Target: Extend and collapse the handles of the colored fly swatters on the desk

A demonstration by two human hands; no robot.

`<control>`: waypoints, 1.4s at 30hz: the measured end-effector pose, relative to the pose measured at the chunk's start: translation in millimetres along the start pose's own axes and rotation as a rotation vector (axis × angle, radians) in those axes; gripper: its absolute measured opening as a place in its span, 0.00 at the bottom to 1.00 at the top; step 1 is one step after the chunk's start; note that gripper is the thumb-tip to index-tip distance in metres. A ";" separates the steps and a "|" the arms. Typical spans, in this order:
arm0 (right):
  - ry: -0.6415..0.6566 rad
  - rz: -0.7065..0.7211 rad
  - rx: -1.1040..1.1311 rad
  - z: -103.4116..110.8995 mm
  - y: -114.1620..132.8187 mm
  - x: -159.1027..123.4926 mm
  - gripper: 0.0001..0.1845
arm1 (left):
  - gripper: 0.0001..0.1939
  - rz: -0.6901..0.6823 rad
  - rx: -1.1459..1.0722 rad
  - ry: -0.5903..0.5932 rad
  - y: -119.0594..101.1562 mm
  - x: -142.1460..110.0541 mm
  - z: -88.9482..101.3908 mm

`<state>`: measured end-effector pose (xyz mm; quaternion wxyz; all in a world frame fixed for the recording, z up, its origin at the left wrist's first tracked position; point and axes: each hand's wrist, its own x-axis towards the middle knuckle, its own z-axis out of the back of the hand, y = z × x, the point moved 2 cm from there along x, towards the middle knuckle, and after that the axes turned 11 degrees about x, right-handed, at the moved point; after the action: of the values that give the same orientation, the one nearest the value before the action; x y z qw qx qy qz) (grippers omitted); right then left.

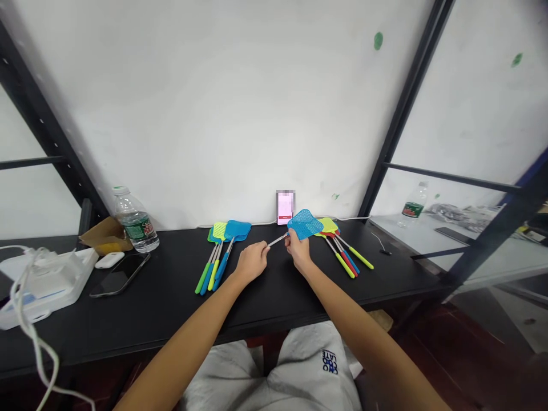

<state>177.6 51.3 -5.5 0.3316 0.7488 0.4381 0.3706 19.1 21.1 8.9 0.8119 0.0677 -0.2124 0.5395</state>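
A blue fly swatter (305,224) is held above the middle of the black table, its mesh head to the right. My left hand (252,261) is closed around its handle end, with the metal shaft emerging from the fist. My right hand (298,248) pinches the shaft just below the head. On the left lies a fanned group of fly swatters (220,230) with green, blue and yellow handles. To the right rests another group of fly swatters (342,260) with yellow, red and blue handles, their heads partly behind the held one.
A lit phone (285,206) leans against the wall. At left are a water bottle (136,220), a cardboard box (107,235), a white earphone case (109,260), a dark phone (120,275) and a white power strip (51,282) with cables. Black metal posts (406,85) frame the table (171,314).
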 end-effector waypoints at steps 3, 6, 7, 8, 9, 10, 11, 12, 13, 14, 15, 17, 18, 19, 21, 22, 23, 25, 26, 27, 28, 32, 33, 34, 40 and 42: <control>0.056 0.050 -0.174 -0.9 7.0 -3.0 0.24 | 0.14 -0.013 -0.030 -0.030 1.7 0.1 1.6; 0.136 0.239 -0.485 7.4 16.7 0.8 0.24 | 0.15 0.057 -0.001 -0.085 9.4 2.9 4.2; 0.151 0.305 -0.589 11.5 19.7 3.3 0.23 | 0.16 0.096 0.016 -0.103 13.2 3.7 5.7; 0.148 0.361 -0.690 16.5 22.8 6.6 0.22 | 0.16 0.132 0.031 -0.121 17.3 4.3 7.6; 0.137 0.396 -0.787 22.3 26.0 10.7 0.21 | 0.17 0.159 0.046 -0.139 21.5 4.5 9.9; 0.102 0.422 -0.881 29.0 29.7 15.5 0.20 | 0.17 0.180 0.060 -0.154 25.6 4.2 12.7; 0.045 0.435 -0.987 36.8 33.9 20.8 0.18 | 0.18 0.200 0.073 -0.166 29.7 3.5 15.8; -0.007 0.444 -1.097 45.0 38.4 26.0 0.16 | 0.19 0.223 0.086 -0.171 33.7 2.5 19.2; -0.080 0.444 -1.200 54.1 43.4 31.0 0.15 | 0.19 0.248 0.098 -0.171 37.5 1.2 22.8; -0.181 0.432 -1.289 64.1 48.5 35.4 0.14 | 0.20 0.278 0.109 -0.160 41.4 -0.1 26.2; -0.269 0.412 -1.369 74.2 53.3 39.1 0.14 | 0.20 0.313 0.124 -0.152 45.2 -1.3 29.7; -0.417 0.390 -1.495 93.4 61.2 44.3 0.15 | 0.22 0.387 0.152 -0.125 52.6 -3.1 35.6; -0.456 0.369 -1.550 101.9 63.6 46.5 0.15 | 0.21 0.429 0.169 -0.101 56.5 -3.5 37.6; -0.484 0.337 -1.595 109.6 64.8 48.5 0.15 | 0.21 0.461 0.191 -0.078 60.1 -3.6 39.1; -0.512 0.196 -1.645 122.3 64.1 52.4 0.16 | 0.18 0.508 0.235 -0.007 67.1 -3.3 39.9; -0.518 0.110 -1.650 127.0 62.6 54.1 0.17 | 0.18 0.519 0.252 0.033 70.2 -3.0 39.6; -0.519 0.033 -1.648 130.4 60.9 55.6 0.19 | 0.18 0.536 0.265 0.074 73.2 -2.9 38.9; -0.511 -0.053 -1.642 133.3 58.3 57.6 0.20 | 0.18 0.571 0.282 0.137 78.4 -3.2 37.8; -0.508 -0.063 -1.639 133.4 57.8 58.1 0.20 | 0.18 0.591 0.286 0.158 80.7 -3.5 37.6; -0.508 -0.064 -1.636 133.0 57.7 58.3 0.20 | 0.18 0.608 0.289 0.172 82.6 -3.7 37.5; -0.510 -0.067 -1.630 132.6 57.8 58.1 0.20 | 0.19 0.621 0.289 0.184 84.3 -4.0 37.6; -0.520 -0.088 -1.608 131.1 59.8 55.8 0.20 | 0.17 0.651 0.276 0.219 89.7 -4.0 37.6; -0.516 -0.077 -1.613 130.6 60.5 55.3 0.20 | 0.17 0.654 0.272 0.227 90.7 -4.0 37.4; -0.510 -0.064 -1.620 130.0 61.2 54.9 0.19 | 0.17 0.654 0.269 0.232 91.5 -4.0 37.3; -0.451 0.033 -1.682 117.0 66.6 49.2 0.15 | 0.18 0.620 0.299 0.179 88.2 -6.6 41.5; -0.398 0.164 -1.708 103.8 68.4 42.8 0.14 | 0.19 0.612 0.331 0.109 83.6 -7.5 44.2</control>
<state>308.0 45.0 9.5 0.8208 0.3248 -0.1098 0.4568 -71.0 33.9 35.6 0.6006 0.1026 -0.0890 0.7879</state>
